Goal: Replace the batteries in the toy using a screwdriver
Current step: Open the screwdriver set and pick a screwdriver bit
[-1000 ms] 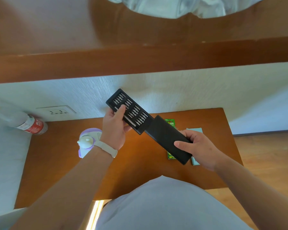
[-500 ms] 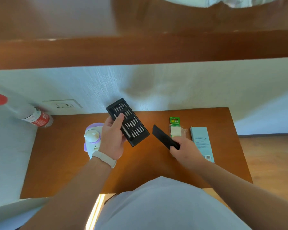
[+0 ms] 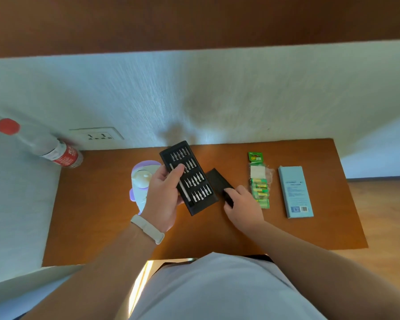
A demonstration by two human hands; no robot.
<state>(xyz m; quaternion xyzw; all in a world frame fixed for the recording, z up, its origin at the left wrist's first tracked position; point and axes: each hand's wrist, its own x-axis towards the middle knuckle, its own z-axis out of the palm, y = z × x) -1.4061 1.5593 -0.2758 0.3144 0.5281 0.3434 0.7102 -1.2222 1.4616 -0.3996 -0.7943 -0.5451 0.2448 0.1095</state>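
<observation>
The left hand [image 3: 164, 199] grips a black bit tray [image 3: 195, 181], held tilted above the table [image 3: 97, 204], with the thumb laid across the silver screwdriver [image 3: 184, 191] seated in the tray. The right hand [image 3: 243, 204] rests on the near end of the black cover [image 3: 217, 181]; its fingers appear to pinch it, though the contact is partly hidden. The white and purple toy [image 3: 141, 179] sits on the table behind the left hand. The battery pack [image 3: 260, 185] lies just beside the cover, and a blue box [image 3: 295, 192] lies further right. A bottle [image 3: 56, 151] stands in the left rear corner.
</observation>
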